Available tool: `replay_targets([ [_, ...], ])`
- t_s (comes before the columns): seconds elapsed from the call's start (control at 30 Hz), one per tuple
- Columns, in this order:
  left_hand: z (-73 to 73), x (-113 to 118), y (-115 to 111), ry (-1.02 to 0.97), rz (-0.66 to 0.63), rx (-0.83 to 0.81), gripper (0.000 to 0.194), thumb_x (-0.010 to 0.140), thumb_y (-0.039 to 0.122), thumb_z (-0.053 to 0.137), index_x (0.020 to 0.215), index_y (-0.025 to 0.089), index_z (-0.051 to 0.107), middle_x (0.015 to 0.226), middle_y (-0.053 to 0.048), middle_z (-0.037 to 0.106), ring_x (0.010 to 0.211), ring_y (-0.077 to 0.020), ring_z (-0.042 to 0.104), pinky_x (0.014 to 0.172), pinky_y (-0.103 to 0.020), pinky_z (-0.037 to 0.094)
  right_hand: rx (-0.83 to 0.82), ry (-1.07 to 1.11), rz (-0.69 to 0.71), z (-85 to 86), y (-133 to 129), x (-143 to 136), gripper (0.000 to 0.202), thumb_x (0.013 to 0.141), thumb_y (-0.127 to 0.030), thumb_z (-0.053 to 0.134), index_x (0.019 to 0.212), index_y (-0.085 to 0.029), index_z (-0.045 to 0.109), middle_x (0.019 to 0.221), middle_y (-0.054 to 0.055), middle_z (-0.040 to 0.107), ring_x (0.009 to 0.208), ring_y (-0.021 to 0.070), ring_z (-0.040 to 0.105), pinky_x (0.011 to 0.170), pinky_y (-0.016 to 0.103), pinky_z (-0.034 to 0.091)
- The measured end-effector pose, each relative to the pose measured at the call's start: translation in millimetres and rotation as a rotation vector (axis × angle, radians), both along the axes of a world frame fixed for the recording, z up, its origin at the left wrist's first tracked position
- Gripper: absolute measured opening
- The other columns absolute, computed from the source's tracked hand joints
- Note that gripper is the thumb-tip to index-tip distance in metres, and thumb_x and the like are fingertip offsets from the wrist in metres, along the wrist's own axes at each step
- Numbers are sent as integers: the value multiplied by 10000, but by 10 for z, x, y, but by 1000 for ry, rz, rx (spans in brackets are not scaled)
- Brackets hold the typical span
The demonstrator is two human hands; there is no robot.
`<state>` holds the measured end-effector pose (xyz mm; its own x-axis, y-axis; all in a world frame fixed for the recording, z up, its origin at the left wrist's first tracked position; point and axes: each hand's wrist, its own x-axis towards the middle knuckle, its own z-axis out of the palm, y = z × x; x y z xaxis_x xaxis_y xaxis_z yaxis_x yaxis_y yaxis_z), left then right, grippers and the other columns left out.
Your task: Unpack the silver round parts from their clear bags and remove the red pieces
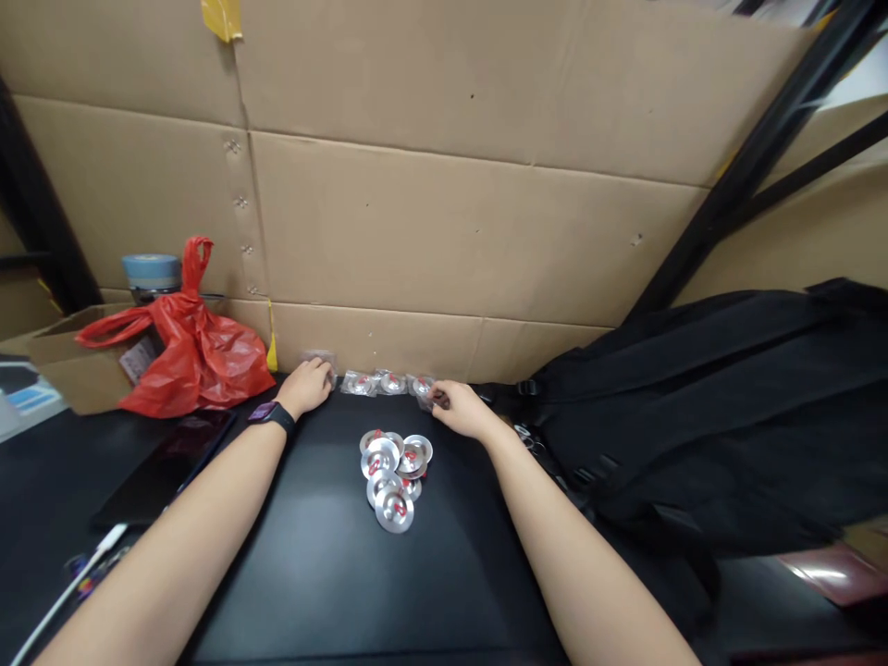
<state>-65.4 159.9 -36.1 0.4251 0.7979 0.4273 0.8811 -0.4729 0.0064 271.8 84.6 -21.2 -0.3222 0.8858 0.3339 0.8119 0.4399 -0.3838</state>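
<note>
A loose pile of small silver metal discs with raised centres and red loops, which look like finger cymbals [394,509], lies on the black tabletop [312,573]. Behind it, against the cardboard, several clear plastic packets [392,383] with such discs inside form a row. At the row's left end, my left hand [306,387] has its fingers curled on a clear packet [320,357], whose contents are mostly hidden. My right hand [459,409] pinches the edge of the rightmost packet [420,386], which holds a silver disc. A dark watch [272,414] is on my left wrist.
A red plastic bag [201,356] and an open cardboard box [83,370] stand on the left, near a dark flat device [163,467] and a white cable [66,592]. A black backpack [721,416] fills the right. A cardboard wall [430,231] rises behind.
</note>
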Motion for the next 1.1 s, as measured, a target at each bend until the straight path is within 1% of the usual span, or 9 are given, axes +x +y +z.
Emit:
replay_targets([
  [0.17, -34, -32, 31, -12, -17, -5, 233, 869, 177, 463, 1049, 166, 611, 1087, -110, 615, 1013, -242, 597, 980, -365, 447, 35, 129, -105, -16, 25, -8, 61, 816, -195, 585, 864, -175, 618, 828, 61, 693, 686, 170, 652, 684, 272, 481],
  [0.3, -26, -36, 28, -55, 15, -21, 275, 849, 214, 514, 1117, 175, 566, 1118, -104, 571, 995, -241, 604, 942, -360, 471, -27, 229, -129, -53, 30, 30, 107, 777, -284, 654, 796, -190, 606, 755, 37, 693, 655, 179, 665, 648, 276, 491],
  [0.4, 6, -18, -26, -87, 70, -12, 366, 828, 240, 557, 1189, 181, 538, 1179, -110, 507, 965, -231, 606, 897, -350, 490, -34, 214, -98, -97, 47, 57, 75, 701, -187, 658, 768, -190, 625, 737, 29, 700, 687, 185, 666, 674, 277, 497],
  [0.5, 37, 7, -95, -58, 108, 53, 410, 814, 259, 587, 1218, 200, 543, 1205, -117, 477, 1050, -263, 556, 906, -373, 474, -22, 161, -97, -110, 67, 70, 182, 652, -101, 622, 810, -182, 661, 762, 36, 714, 704, 185, 666, 705, 276, 499],
  [0.7, 69, 39, -217, -16, 194, 135, 340, 807, 293, 611, 1141, 231, 607, 1182, -132, 509, 1120, -339, 464, 914, -472, 403, 129, 209, -188, 19, 37, 45, 206, 820, -266, 556, 910, -187, 724, 862, 89, 750, 778, 234, 676, 755, 338, 495],
  [0.8, 98, 52, -288, -19, 194, 150, 285, 849, 277, 558, 1126, 228, 608, 1189, -133, 526, 1121, -321, 472, 925, -461, 380, 124, 415, -130, 130, -24, -28, 249, 829, -346, 566, 933, -191, 731, 914, 85, 758, 821, 244, 677, 780, 354, 506],
  [0.93, 138, 75, -385, -34, 213, 163, 230, 902, 282, 488, 1085, 219, 613, 1147, -124, 566, 1105, -298, 501, 912, -438, 377, -33, 659, 37, 312, -182, -174, 295, 770, -427, 641, 877, -170, 739, 868, 67, 749, 783, 231, 663, 738, 332, 513],
  [1.0, 144, 89, -429, -45, 211, 157, 223, 912, 289, 476, 1066, 215, 619, 1137, -124, 576, 1097, -297, 511, 906, -438, 378, -122, 666, 101, 396, -276, -235, 312, 773, -466, 648, 775, -165, 732, 737, 38, 711, 665, 189, 615, 633, 288, 478],
  [1.1, 136, 109, -479, -51, 206, 155, 231, 921, 297, 464, 1061, 209, 625, 1132, -127, 584, 1088, -300, 524, 896, -440, 380, -245, 544, 193, 483, -384, -291, 419, 794, -526, 638, 581, -165, 661, 494, -13, 548, 472, 117, 452, 479, 243, 344],
])
